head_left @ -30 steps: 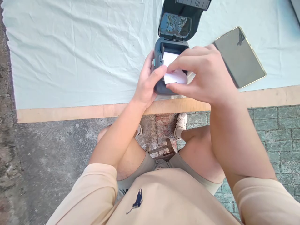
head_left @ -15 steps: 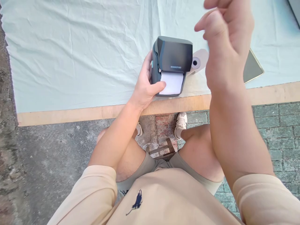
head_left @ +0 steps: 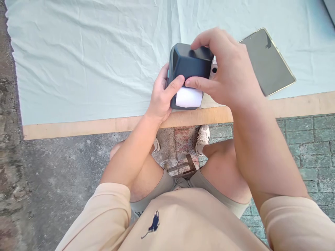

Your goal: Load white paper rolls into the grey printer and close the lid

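A small dark grey label printer (head_left: 187,64) stands near the table's front edge with its lid down. A white strip of label paper (head_left: 188,98) sticks out of its front slot. My left hand (head_left: 161,94) grips the printer's left side, thumb lying across the front by the paper. My right hand (head_left: 227,75) rests on top of the lid, fingers over its far edge and thumb on the front above the paper. A paper roll (head_left: 214,69) peeks out behind the printer, mostly hidden by my right hand.
A pale cloth (head_left: 91,52) covers the wooden table (head_left: 78,127). A dark phone (head_left: 268,61) lies screen up to the right of the printer. Below the table edge are my knees, shoes and a stool on paved ground.
The printer's lid went from open to down. My right hand let go of the paper, rose away, then came down onto the lid. My left hand stayed on the printer's side.
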A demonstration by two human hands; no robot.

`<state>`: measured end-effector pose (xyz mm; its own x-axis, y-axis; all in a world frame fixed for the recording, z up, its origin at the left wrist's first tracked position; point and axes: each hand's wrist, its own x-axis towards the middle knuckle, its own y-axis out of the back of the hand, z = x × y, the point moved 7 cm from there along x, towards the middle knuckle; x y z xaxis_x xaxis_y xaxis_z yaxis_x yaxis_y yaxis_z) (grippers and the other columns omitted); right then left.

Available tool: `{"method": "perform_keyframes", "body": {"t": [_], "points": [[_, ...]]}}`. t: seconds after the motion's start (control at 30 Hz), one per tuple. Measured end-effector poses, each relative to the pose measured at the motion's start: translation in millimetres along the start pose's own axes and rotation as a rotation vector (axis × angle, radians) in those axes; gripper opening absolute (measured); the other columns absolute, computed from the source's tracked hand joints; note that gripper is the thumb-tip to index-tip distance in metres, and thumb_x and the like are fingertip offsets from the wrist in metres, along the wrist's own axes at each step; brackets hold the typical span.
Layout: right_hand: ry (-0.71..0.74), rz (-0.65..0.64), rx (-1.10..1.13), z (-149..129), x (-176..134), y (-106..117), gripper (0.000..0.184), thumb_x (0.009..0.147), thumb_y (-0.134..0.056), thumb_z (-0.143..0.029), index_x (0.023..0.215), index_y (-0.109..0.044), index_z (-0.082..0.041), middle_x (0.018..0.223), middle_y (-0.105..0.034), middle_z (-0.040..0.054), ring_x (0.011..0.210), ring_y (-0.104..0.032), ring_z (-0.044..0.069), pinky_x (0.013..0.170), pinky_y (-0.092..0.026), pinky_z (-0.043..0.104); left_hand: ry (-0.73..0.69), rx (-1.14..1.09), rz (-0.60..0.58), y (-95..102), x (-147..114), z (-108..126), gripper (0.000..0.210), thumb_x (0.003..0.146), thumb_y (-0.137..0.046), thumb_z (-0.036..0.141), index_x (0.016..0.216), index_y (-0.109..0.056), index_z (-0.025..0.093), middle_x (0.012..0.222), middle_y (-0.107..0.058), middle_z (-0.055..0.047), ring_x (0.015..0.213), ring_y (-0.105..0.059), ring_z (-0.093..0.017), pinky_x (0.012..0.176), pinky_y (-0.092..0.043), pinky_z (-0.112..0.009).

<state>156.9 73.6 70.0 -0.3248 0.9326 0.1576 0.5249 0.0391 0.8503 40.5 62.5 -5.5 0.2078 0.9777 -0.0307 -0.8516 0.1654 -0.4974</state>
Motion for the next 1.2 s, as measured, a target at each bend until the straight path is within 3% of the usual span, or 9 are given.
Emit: {"method": "perform_keyframes", "body": {"t": [0.13,0.37,0.5,0.6,0.7,0.77,0.9,1.07,1.2], "points": [[0.093,0.009,0.023,1,-2,5,0.039,0.077,-0.061,-0.035,0.114,-0.052,-0.029,0.121,-0.056,0.0006,0.11,-0.055,0.018,0.096,-0.043,0.036,0.022,-0.041,0.015,0.7,3,0,0.027,0.091,-0.041,0.043,0.093,-0.062,0.025,0.087,-0.067,0.0,0.093,-0.065,-0.017,0.092,-0.052,-0.03],[0.159,-0.075,0.048,8,-7,8,0.062,0.072,-0.07,-0.035,0.13,-0.047,-0.036,0.136,-0.046,0.0036,0.127,-0.046,0.02,0.102,-0.042,0.041,0.02,-0.035,0.1,14.2,10,-7,0.02,0.088,-0.046,0.037,0.09,-0.062,0.026,0.09,-0.068,0.0,0.091,-0.066,-0.018,0.09,-0.052,-0.033],[0.15,0.361,0.105,2,-8,31,0.028,0.076,-0.063,-0.035,0.099,-0.058,-0.019,0.099,-0.057,0.006,0.091,-0.058,0.017,0.077,-0.048,0.031,0.044,-0.109,0.12,17.2,12,-11,0.024,0.088,-0.045,0.041,0.092,-0.062,0.025,0.094,-0.068,-0.001,0.103,-0.065,-0.02,0.098,-0.05,-0.034],[0.046,0.641,0.179,3,-14,42,0.017,0.085,-0.05,-0.027,0.072,-0.044,-0.02,0.074,-0.047,0.0001,0.062,-0.048,0.009,0.059,-0.039,0.026,0.069,-0.104,0.039,8.3,9,-10,0.038,0.089,-0.041,0.053,0.099,-0.061,0.022,0.094,-0.067,-0.003,0.116,-0.062,-0.023,0.103,-0.049,-0.038],[0.106,0.392,0.19,-7,-6,25,0.004,0.082,-0.05,-0.018,0.08,-0.051,-0.02,0.08,-0.059,-0.0011,0.075,-0.059,0.011,0.069,-0.045,0.026,0.03,-0.046,-0.031,0.4,4,-5,0.034,0.083,-0.057,0.049,0.105,-0.059,0.023,0.095,-0.066,-0.002,0.126,-0.056,-0.023,0.106,-0.047,-0.038],[0.076,0.194,0.045,-7,-3,13,0.014,0.08,-0.052,-0.019,0.091,-0.06,-0.025,0.092,-0.066,-0.0022,0.093,-0.062,0.017,0.084,-0.047,0.034,0.008,-0.024,-0.031,-0.5,2,-3,0.036,0.079,-0.065,0.045,0.108,-0.058,0.025,0.098,-0.066,-0.001,0.13,-0.053,-0.023,0.107,-0.046,-0.038],[-0.023,0.015,-0.278,-1,-2,3,0.029,0.078,-0.056,-0.028,0.105,-0.063,-0.033,0.096,-0.067,0.0017,0.117,-0.051,0.033,0.092,-0.036,0.058,0.02,0.013,-0.008,-0.3,0,-5,0.047,0.072,-0.071,0.048,0.111,-0.059,0.024,0.106,-0.066,-0.003,0.137,-0.045,-0.025,0.11,-0.045,-0.039],[-0.044,0.008,-0.218,-7,-2,5,0.038,0.072,-0.054,-0.02,0.107,-0.062,-0.031,0.101,-0.068,0.0004,0.115,-0.051,0.032,0.095,-0.032,0.057,0.033,0.017,0.036,2.4,0,-5,0.04,0.079,-0.065,0.046,0.111,-0.06,0.024,0.102,-0.067,-0.002,0.136,-0.047,-0.026,0.108,-0.047,-0.039],[0.019,0.265,0.112,2,-5,35,0.04,0.072,-0.05,-0.023,0.11,-0.06,-0.019,0.108,-0.064,0.0032,0.103,-0.058,0.024,0.086,-0.044,0.039,0.03,0.013,0.051,7.7,4,-5,0.028,0.087,-0.052,0.045,0.102,-0.062,0.022,0.095,-0.07,-0.001,0.126,-0.058,-0.023,0.105,-0.05,-0.038]]}}
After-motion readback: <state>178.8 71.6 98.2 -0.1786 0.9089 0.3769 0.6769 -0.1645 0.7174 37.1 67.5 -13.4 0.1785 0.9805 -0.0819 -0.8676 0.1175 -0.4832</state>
